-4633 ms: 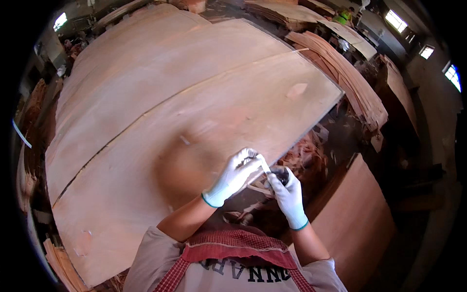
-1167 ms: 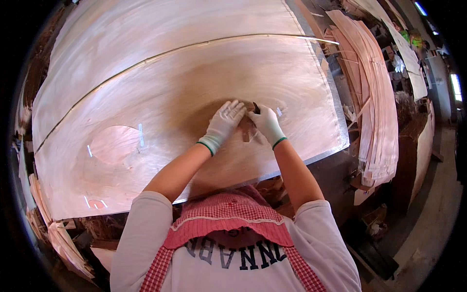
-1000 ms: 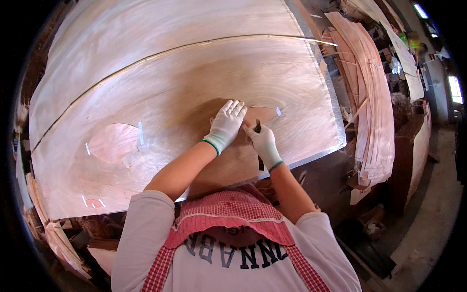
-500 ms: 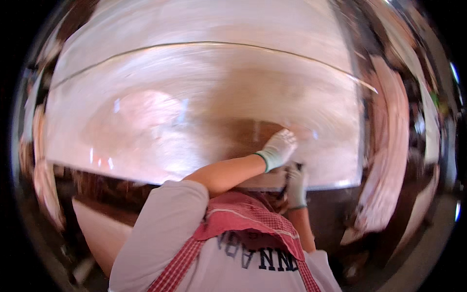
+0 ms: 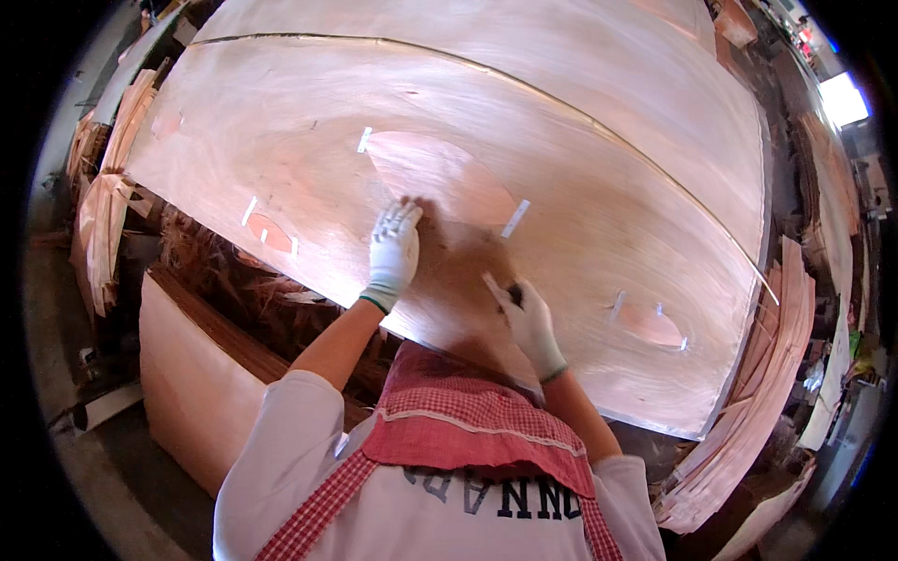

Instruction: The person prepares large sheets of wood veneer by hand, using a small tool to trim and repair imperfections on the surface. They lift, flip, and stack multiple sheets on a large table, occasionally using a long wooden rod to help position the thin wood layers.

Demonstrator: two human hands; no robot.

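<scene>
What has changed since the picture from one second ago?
The left hand has moved left, from the right patch to beside the large patch; the right hand has also moved left, holding its dark object. The right patch is now uncovered, its tape in view. The stick and small left patch stayed put.

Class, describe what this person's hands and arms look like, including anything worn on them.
The left hand and right hand wear white gloves, each with a narrow green edge at the wrist. Short, pale sleeves leave the forearms bare.
</scene>
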